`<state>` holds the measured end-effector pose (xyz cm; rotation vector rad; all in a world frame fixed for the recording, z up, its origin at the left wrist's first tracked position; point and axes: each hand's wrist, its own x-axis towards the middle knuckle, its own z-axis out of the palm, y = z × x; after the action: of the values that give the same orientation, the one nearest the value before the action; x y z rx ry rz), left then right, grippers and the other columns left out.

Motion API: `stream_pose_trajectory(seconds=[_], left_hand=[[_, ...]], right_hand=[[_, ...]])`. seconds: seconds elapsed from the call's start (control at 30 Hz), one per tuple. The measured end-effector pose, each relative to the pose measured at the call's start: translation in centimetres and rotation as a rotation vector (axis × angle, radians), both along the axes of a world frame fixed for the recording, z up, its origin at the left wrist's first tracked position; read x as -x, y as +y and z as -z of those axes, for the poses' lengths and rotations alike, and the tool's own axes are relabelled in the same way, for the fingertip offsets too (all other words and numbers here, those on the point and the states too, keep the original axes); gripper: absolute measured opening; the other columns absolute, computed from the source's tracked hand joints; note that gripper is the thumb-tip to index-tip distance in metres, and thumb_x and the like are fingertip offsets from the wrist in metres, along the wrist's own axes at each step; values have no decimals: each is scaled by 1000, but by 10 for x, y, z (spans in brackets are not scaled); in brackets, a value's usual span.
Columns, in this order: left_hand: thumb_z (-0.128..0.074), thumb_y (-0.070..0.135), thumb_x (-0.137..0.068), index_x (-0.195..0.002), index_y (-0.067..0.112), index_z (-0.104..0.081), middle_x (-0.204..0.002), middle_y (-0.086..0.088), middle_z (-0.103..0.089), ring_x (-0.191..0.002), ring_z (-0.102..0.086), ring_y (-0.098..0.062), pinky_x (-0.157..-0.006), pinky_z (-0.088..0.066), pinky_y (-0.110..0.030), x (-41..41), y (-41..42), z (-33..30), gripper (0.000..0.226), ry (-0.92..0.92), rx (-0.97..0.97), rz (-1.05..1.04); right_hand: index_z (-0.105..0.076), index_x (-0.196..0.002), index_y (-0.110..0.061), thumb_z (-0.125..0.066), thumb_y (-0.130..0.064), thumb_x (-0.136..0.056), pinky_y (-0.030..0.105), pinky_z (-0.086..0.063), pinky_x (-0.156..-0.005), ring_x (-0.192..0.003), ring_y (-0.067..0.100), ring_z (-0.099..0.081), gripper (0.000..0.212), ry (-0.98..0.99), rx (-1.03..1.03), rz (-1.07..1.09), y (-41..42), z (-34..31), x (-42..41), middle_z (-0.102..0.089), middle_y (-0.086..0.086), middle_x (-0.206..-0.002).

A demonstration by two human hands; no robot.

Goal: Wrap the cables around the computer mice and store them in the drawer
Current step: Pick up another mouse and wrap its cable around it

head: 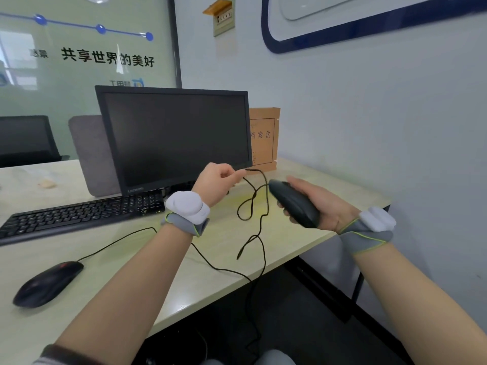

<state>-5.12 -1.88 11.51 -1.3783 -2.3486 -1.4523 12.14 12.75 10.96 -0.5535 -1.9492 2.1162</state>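
Observation:
My right hand (320, 204) grips a black computer mouse (293, 202) above the desk's right part, its front end pointing toward the monitor. My left hand (216, 184) pinches that mouse's black cable (254, 196) just left of it; the cable hangs in loose loops over the desk. A second black mouse (47, 283) with a red mark lies on the desk at the near left. Its cable (218, 268) runs right under my left forearm and drops over the desk's front edge. No drawer is in view.
A dark monitor (174, 138) stands at the back of the pale desk (216, 248), with a black keyboard (79, 216) before it. A brown file box (264, 138) leans against the wall on the right. A grey chair back (91, 154) shows behind the desk.

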Motion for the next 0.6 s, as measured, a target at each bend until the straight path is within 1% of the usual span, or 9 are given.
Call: stream_pose_trajectory(seconds=[0.07,0.13,0.17,0.27,0.37,0.43,0.5,0.57,0.6], left_hand=[[-51,40,-91,-59,18,-41,-55,4,-40,-46,-38,-5,-49,-35,-18,7,-2,0,40,-46,-34,-50],[-49,35,-93,-66,15,-47,-69,0,-58,-60,-56,-12,-64,-47,-28,11,-3,-1,34,-275,-122,-18],[-48,32,-94,-69,14,-49,-74,-2,-63,-61,-61,-12,-65,-51,-29,12,-3,-1,31,-417,-182,11],[-47,27,-95,-68,13,-44,-63,-4,-54,-36,-47,-11,-57,-50,-27,17,-5,1,31,-618,-232,-38],[-45,27,-96,-70,12,-46,-63,-4,-48,-37,-37,-13,-52,-42,-27,20,-6,8,30,-723,-37,-101],[-42,27,-97,-91,8,-52,-72,-3,-52,-48,-45,-16,-49,-45,-26,13,-8,14,22,-710,202,-111],[-40,26,-97,-119,9,-47,-91,-4,-56,-66,-56,-17,-52,-51,-28,6,-7,18,29,-653,349,-87],[-40,22,-96,-137,13,-35,-117,-7,-54,-95,-59,-22,-69,-53,-31,2,-4,18,42,-532,418,-71],[-40,20,-96,-142,15,-30,-130,-8,-49,-109,-55,-25,-78,-50,-32,1,-3,17,47,-408,427,-72]], right_hand=[[-63,-104,-6,-40,-55,-91,21,-47,-43,-50,16,-59,55,32,65,48,8,-4,-5,-65,7,-70],[-62,-114,-5,-37,-59,-91,20,-45,-42,-48,14,-58,63,67,95,65,14,-6,-8,-64,3,-67],[-60,-118,-5,-38,-58,-91,20,-45,-42,-48,12,-58,63,92,104,81,16,-7,-9,-64,1,-66],[-53,-130,-10,-43,-54,-91,18,-46,-43,-50,11,-61,59,239,190,182,22,-9,-11,-64,-1,-70],[-53,-129,-16,-48,-51,-90,19,-49,-50,-58,11,-63,52,376,322,284,24,-10,-11,-63,-1,-82],[-60,-115,-20,-50,-48,-90,21,-51,-56,-66,11,-65,39,415,353,312,20,-11,-7,-66,-2,-88],[-65,-99,-20,-49,-46,-92,24,-52,-63,-69,11,-67,31,411,332,277,12,-12,-1,-71,-4,-83],[-66,-94,-22,-50,-46,-91,27,-51,-69,-68,12,-69,29,376,284,241,2,-13,7,-73,-3,-79],[-66,-93,-23,-51,-46,-91,28,-50,-69,-67,12,-69,28,358,258,233,-2,-14,10,-73,-3,-79]])
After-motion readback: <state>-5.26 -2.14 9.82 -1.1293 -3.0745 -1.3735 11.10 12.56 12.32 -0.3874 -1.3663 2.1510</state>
